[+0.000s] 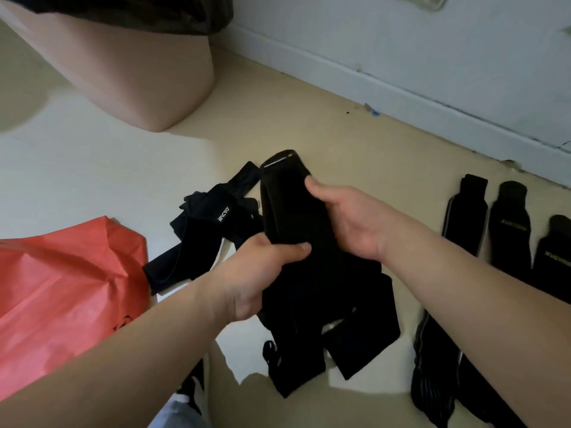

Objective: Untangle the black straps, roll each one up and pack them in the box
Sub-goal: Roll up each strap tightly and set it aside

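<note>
Both hands hold a wide black strap up over the floor. My left hand grips its lower part with the thumb across the front. My right hand grips its right edge higher up. The strap's loose ends hang down in a tangled bunch below my hands. A second heap of tangled black straps lies on the floor to the left. Three black straps lie flat side by side at the right. No box is in view.
A crumpled red bag lies at the left. A pink bin with a black liner stands at the back left. A white wall and skirting run along the back right. More black straps lie at the lower right.
</note>
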`<move>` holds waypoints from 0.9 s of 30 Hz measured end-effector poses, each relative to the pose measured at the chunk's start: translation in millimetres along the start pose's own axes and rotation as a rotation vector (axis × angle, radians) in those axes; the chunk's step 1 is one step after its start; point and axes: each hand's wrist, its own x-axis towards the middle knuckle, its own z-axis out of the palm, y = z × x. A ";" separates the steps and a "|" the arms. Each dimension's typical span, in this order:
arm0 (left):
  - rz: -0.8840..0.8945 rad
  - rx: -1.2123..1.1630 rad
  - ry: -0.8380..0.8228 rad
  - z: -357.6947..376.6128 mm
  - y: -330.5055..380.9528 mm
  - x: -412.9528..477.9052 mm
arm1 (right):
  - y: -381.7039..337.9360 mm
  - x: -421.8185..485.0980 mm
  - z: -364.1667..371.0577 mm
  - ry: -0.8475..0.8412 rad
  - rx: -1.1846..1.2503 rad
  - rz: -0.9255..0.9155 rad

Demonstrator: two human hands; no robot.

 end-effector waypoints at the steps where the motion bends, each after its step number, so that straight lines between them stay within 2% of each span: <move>1: 0.017 -0.042 0.025 1.3 5.7 1.1 | 9.4 -1.8 3.7 -0.028 -0.024 0.062; 3: 0.045 -0.104 0.105 4.6 11.8 4.8 | 25.0 -5.3 11.7 -0.006 0.000 0.095; 7: 0.056 -0.162 0.207 15.1 7.6 8.8 | 43.9 -3.9 28.5 0.152 0.045 -0.068; 12: 0.010 -0.117 0.076 11.5 1.6 8.2 | 46.3 -1.7 21.5 0.130 0.104 -0.035; 16: -0.014 0.019 -0.133 0.5 -25.1 4.1 | 21.7 1.8 18.8 0.301 0.073 -0.092; 19: -0.069 0.215 -0.183 -2.0 -45.9 1.2 | 1.9 3.6 17.8 0.349 0.083 -0.094; 21: -0.082 0.263 -0.182 -1.6 -48.4 0.8 | -6.1 4.3 15.8 0.371 0.107 -0.095; 23: -0.071 0.253 -0.155 1.3 -47.1 1.1 | -11.1 2.4 11.7 0.340 0.174 -0.088; 24: -0.061 0.289 -0.158 3.4 -46.7 0.3 | -12.7 0.3 8.8 0.273 0.209 -0.071; 27: -0.055 0.581 -0.251 8.1 -53.8 -0.5 | -11.0 -3.1 -7.5 0.046 0.293 -0.062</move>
